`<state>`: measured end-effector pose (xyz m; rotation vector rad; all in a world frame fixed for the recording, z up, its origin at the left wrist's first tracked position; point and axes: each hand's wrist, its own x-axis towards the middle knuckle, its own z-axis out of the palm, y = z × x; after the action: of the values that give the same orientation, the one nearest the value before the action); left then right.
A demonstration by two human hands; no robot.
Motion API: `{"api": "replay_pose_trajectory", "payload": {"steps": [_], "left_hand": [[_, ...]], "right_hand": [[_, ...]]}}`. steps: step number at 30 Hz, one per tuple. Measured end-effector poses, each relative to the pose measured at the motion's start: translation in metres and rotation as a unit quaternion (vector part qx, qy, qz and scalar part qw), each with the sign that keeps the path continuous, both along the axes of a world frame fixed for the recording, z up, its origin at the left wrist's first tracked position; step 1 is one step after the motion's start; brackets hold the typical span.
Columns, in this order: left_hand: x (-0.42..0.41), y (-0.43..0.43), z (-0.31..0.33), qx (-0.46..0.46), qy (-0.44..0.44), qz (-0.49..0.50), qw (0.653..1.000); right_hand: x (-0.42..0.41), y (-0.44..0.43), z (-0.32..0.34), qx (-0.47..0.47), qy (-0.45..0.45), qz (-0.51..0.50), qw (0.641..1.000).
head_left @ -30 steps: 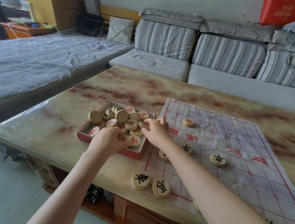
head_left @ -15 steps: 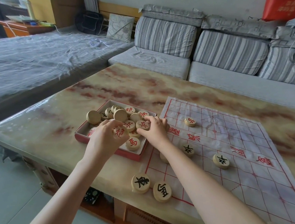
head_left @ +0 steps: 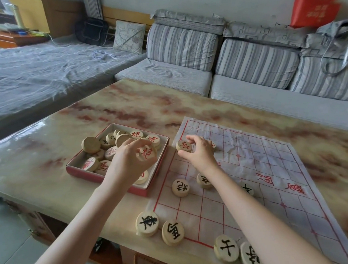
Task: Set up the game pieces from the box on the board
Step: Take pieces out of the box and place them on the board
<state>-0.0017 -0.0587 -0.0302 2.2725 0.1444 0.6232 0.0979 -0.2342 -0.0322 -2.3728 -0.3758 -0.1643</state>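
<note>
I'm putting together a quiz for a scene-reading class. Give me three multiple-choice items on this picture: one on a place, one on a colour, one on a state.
1. Where does the box lie relative to the board?
A. on the person's left of it
B. on top of it
C. beyond its far edge

2. What colour is the character on the left hand's piece, which the left hand holds?
A. black
B. red
C. green

3. What is the right hand doing?
A. lying flat and empty
B. pinching the board-edge piece
C. gripping the box wall

Answers:
1 A, the box sits beside the board's left edge.
2 B, red strokes show on its face.
3 B, fingers and thumb close on that piece at the board's left edge.
</note>
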Motion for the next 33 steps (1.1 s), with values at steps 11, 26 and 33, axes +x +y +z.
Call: {"api": "replay_pose_trajectory", "payload": {"steps": [11, 26, 33], "left_hand": [[0.048, -0.009, 0.003, -0.012, 0.005, -0.004, 1.0], [0.104, -0.117, 0.015, -0.031, 0.056, -0.124, 0.99], [0.147, -0.193, 0.015, 0.014, 0.078, -0.18, 0.98]], "right_hand": [[0.072, -0.002, -0.011, -0.063, -0.001, -0.02, 0.998], [0.066, -0.158, -0.009, -0.012, 0.029, -0.13, 0.991], [0.07, -0.265, -0.017, 0.053, 0.053, -0.205, 0.976]]}}
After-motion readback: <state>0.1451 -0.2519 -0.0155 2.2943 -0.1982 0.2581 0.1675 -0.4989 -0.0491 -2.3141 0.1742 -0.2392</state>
